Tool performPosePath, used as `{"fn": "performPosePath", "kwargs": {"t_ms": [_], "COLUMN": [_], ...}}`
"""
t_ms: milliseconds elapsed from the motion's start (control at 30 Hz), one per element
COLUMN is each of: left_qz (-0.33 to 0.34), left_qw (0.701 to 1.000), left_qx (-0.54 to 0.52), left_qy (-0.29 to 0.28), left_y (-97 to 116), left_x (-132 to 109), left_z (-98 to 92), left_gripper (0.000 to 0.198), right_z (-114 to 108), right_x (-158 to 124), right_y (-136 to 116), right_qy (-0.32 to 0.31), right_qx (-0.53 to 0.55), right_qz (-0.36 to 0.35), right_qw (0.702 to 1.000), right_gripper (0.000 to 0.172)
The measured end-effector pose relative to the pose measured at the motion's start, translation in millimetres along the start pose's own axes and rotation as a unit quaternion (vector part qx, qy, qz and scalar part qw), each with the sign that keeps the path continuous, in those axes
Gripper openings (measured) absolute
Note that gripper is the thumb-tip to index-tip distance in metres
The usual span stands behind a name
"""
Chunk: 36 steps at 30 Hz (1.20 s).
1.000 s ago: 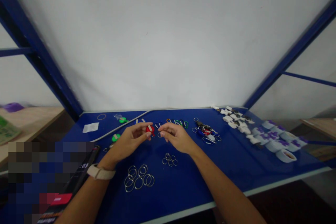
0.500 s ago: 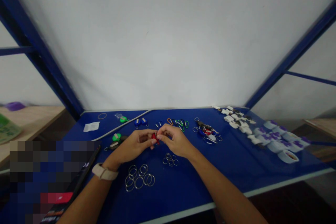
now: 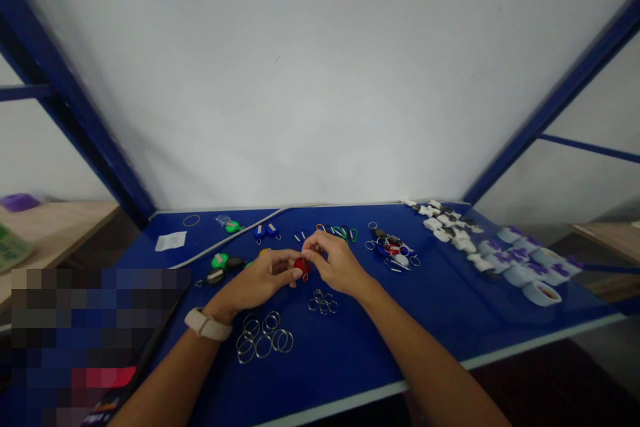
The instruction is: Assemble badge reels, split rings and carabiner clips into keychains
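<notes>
My left hand (image 3: 265,278) pinches a round red badge reel (image 3: 301,268) between thumb and fingers, a little above the blue table (image 3: 360,353). Just over the reel's top edge, the thumb and fingertips of my right hand (image 3: 333,260) are pressed together. Whatever lies between them is too small to make out. Nearer to me are a group of large split rings (image 3: 263,345) and, below my right hand, a cluster of smaller split rings (image 3: 323,303). Behind my hands lie several small carabiners (image 3: 340,232).
Green reels (image 3: 220,260), black reels (image 3: 216,277) and blue reels (image 3: 265,231) lie to the left by a grey cable (image 3: 230,238). A pile of ringed reels (image 3: 394,250) sits right. Farther right are white pieces (image 3: 445,227) and tape rolls (image 3: 543,293).
The red reel has turned and shows more of its round face in my left fingers. My right fingertips have shifted slightly up along its top. The view has drifted a little.
</notes>
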<state>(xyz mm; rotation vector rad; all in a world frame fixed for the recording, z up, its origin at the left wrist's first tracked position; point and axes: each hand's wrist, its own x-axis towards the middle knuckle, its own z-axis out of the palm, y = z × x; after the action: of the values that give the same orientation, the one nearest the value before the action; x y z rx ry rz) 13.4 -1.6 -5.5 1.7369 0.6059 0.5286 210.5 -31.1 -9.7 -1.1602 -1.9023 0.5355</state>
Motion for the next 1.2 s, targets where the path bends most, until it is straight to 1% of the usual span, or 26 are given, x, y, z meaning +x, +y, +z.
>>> {"fn": "performPosePath", "kwargs": {"t_ms": [100,200,233,300,367,433,533,633,733,900,1100,1200], "left_qz": [0.013,0.007,-0.002,-0.022,-0.032,-0.027,-0.018,-0.020,-0.020,-0.017,-0.009,-0.010], "left_qw": [0.999,0.998,0.997,0.994,0.987,0.979,0.969,0.965,0.966,0.974,0.983,0.989], "left_qx": [-0.031,-0.070,-0.081,-0.100,-0.122,-0.150,-0.181,-0.193,-0.194,-0.148,-0.069,-0.022], "left_qy": [0.000,0.003,0.013,0.049,0.097,0.137,0.165,0.174,0.168,0.170,0.169,0.147], "left_y": [-5.4,-6.5,-6.5,-7.3,-10.8,-16.2,-22.9,-24.4,-24.5,-27.6,-23.9,-21.2], "left_x": [1.7,1.4,1.3,1.7,2.9,4.5,6.3,7.2,7.9,9.1,9.4,7.8], "left_z": [-1.3,-2.3,-2.4,-3.1,-4.9,-7.7,-11.7,-13.3,-13.1,-12.1,-9.4,-9.0], "left_gripper": [0.025,0.023,0.024,0.029,0.033,0.035,0.034,0.032,0.031,0.032,0.032,0.032], "right_z": [3.4,4.4,3.6,0.9,-1.3,-1.1,3.7,7.9,6.4,-0.5,-5.8,-8.7], "right_x": [0.5,1.9,2.5,3.6,3.9,3.3,1.6,0.2,-0.4,-2.1,-4.0,-3.9], "right_y": [1.4,5.4,8.5,16.9,26.0,32.2,33.4,28.8,24.4,23.1,25.2,26.1], "right_qy": [0.012,0.036,0.051,0.074,0.070,0.053,0.039,0.027,-0.016,-0.083,-0.122,-0.131], "right_qx": [0.036,0.020,0.000,-0.053,-0.117,-0.176,-0.254,-0.305,-0.300,-0.253,-0.209,-0.180], "right_qz": [0.021,0.031,0.040,0.067,0.090,0.105,0.129,0.162,0.177,0.147,0.117,0.112], "right_qw": [0.999,0.999,0.998,0.994,0.987,0.977,0.958,0.938,0.937,0.953,0.963,0.968], "right_gripper": [0.008,0.012,0.015,0.018,0.017,0.015,0.011,0.011,0.008,0.006,0.005,0.007]}}
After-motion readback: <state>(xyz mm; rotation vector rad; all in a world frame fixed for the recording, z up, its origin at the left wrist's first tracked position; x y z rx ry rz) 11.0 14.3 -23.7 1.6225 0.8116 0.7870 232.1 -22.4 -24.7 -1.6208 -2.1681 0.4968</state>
